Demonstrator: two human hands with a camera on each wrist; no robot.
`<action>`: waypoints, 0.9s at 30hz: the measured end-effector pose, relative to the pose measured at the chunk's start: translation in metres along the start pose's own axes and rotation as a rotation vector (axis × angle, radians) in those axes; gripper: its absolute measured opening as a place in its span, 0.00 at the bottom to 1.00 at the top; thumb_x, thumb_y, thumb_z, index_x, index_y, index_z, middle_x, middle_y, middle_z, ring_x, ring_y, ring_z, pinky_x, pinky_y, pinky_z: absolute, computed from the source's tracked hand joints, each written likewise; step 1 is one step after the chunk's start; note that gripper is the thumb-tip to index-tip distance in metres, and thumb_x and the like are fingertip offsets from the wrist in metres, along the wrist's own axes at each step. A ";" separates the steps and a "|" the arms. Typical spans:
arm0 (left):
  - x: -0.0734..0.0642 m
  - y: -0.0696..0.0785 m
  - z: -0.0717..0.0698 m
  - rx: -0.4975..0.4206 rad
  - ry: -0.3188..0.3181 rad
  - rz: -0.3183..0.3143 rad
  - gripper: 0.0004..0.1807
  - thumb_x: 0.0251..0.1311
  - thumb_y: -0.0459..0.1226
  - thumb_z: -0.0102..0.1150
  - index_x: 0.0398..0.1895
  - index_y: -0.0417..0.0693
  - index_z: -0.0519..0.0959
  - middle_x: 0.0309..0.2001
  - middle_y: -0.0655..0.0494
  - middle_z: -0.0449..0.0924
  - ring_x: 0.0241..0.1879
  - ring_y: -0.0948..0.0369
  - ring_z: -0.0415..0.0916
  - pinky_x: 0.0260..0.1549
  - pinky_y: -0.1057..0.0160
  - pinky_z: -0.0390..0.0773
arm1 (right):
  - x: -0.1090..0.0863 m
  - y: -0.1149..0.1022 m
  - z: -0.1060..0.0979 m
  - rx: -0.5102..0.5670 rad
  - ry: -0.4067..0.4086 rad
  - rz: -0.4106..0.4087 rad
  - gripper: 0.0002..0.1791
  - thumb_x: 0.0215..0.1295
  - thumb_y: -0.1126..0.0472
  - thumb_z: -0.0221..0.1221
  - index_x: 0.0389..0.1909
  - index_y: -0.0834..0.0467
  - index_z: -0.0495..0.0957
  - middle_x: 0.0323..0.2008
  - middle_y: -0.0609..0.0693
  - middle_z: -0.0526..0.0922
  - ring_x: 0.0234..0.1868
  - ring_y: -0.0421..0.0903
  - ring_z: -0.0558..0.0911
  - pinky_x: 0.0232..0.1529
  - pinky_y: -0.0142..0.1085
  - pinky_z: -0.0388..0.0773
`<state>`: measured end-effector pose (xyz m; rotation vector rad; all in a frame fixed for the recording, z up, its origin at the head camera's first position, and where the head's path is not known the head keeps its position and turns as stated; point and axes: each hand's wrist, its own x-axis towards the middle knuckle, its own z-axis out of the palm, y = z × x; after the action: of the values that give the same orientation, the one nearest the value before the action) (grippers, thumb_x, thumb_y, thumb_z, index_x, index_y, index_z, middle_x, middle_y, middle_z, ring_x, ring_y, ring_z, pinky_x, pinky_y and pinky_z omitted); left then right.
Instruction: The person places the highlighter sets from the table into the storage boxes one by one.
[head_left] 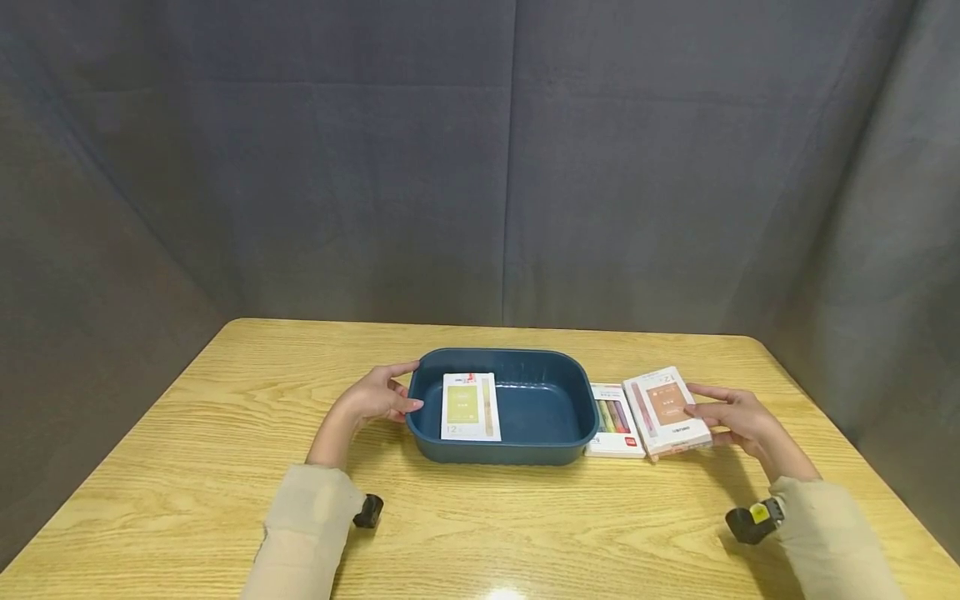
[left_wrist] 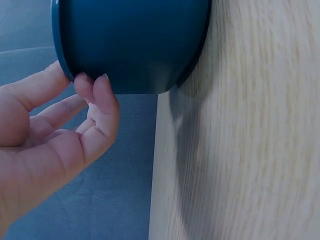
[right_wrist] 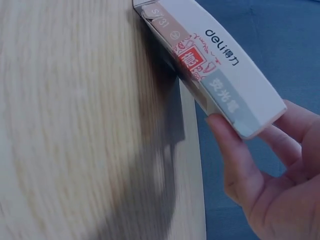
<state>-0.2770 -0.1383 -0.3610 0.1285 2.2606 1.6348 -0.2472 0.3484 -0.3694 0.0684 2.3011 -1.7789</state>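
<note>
My left hand [head_left: 378, 395] grips the left end of a dark blue plastic basin [head_left: 547, 454], fingers at its rim. The left wrist view shows those curled fingers against the basin's outer wall [left_wrist: 130, 45]. Inside the basin, on its left side, lies a white highlighter box [head_left: 471, 408] with a yellow-green label. Off to the right, my right hand [head_left: 738, 421] holds another white highlighter box [head_left: 666, 410] with an orange-brown label by its right edge. That box is tilted, and in the right wrist view its printed end [right_wrist: 225, 65] faces the camera above its shadow.
Between the basin and the held box, a flat white pack [head_left: 615, 421] showing coloured pens lies on the wooden table [head_left: 480, 525]. Grey cloth [head_left: 375, 183] hangs behind the table and along both sides.
</note>
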 end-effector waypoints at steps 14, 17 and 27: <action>-0.002 0.001 0.000 0.003 0.001 0.000 0.38 0.51 0.23 0.58 0.66 0.39 0.55 0.25 0.51 0.60 0.21 0.62 0.62 0.25 0.63 0.76 | -0.010 -0.012 -0.008 0.139 -0.024 -0.081 0.16 0.59 0.67 0.56 0.33 0.39 0.79 0.26 0.49 0.81 0.27 0.43 0.80 0.24 0.37 0.78; -0.002 0.001 0.000 0.002 0.002 0.002 0.38 0.51 0.23 0.58 0.66 0.39 0.55 0.25 0.51 0.60 0.22 0.61 0.63 0.25 0.63 0.76 | -0.010 -0.014 -0.008 0.159 -0.026 -0.080 0.16 0.60 0.67 0.56 0.32 0.38 0.79 0.26 0.49 0.81 0.27 0.43 0.80 0.25 0.37 0.78; -0.003 0.000 0.001 -0.019 -0.018 0.010 0.38 0.52 0.24 0.58 0.66 0.39 0.54 0.25 0.51 0.61 0.22 0.61 0.63 0.26 0.63 0.76 | -0.014 -0.019 -0.007 0.268 -0.062 -0.091 0.18 0.61 0.68 0.55 0.35 0.38 0.78 0.29 0.49 0.81 0.30 0.44 0.80 0.28 0.38 0.79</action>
<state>-0.2742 -0.1385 -0.3607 0.1496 2.2338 1.6529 -0.2377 0.3521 -0.3466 -0.0469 2.0410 -2.0943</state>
